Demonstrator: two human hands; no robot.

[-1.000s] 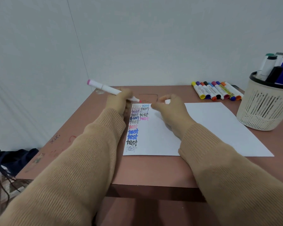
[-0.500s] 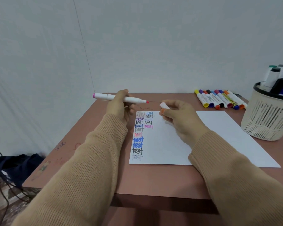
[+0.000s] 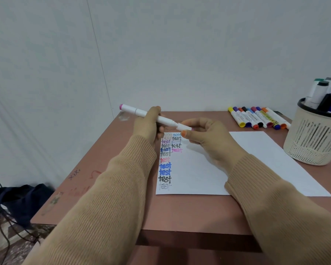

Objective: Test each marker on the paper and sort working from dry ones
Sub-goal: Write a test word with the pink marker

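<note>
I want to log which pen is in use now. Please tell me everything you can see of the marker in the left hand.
The marker is a slim white barrel, plastic by its look, with a pink plug at its far left end and a ring seam near it. The left hand grips its middle, above the top of the paper, nearly level, writing end sloping down rightward. That end meets a white cap pinched by the right hand; the tip is hidden.

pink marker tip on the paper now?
No: left hand holds the pink marker off the paper, tip at the cap in the right hand.
</note>
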